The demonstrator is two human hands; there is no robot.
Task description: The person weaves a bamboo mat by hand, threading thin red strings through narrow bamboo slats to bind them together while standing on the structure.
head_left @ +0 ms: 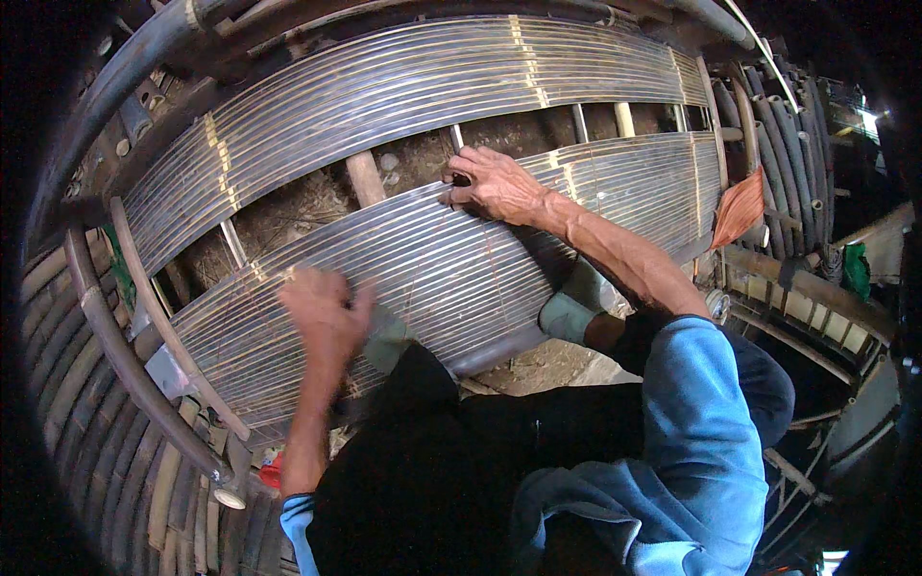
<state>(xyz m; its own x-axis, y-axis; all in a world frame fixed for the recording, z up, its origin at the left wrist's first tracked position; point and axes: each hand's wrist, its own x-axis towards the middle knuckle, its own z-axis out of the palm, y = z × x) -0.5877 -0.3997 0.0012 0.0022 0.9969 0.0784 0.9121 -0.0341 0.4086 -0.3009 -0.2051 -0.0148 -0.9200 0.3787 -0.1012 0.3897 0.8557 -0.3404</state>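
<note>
A near panel point(461, 274) of long thin slats, dark and pale by turns, lies in front of me with thin cross threads over it. At its far edge, my right hand point(495, 187) has its fingers and thumb curled together on the border slat. My left hand point(327, 312) is over the left part of the same panel, smeared by motion, its thumb apart from blurred fingers. Whether it holds anything I cannot make out. Beyond a gap lies a similar far panel point(413, 86), crossed by pale bindings.
Wooden side rails point(178, 317) and crossbars point(365, 180) frame the panels. Bamboo poles point(106, 461) are stacked at the left, with more poles point(783, 163) at the far right. An orange-brown flap point(740, 209) hangs at the right rail. My green-grey footwear point(569, 312) shows beneath the near panel.
</note>
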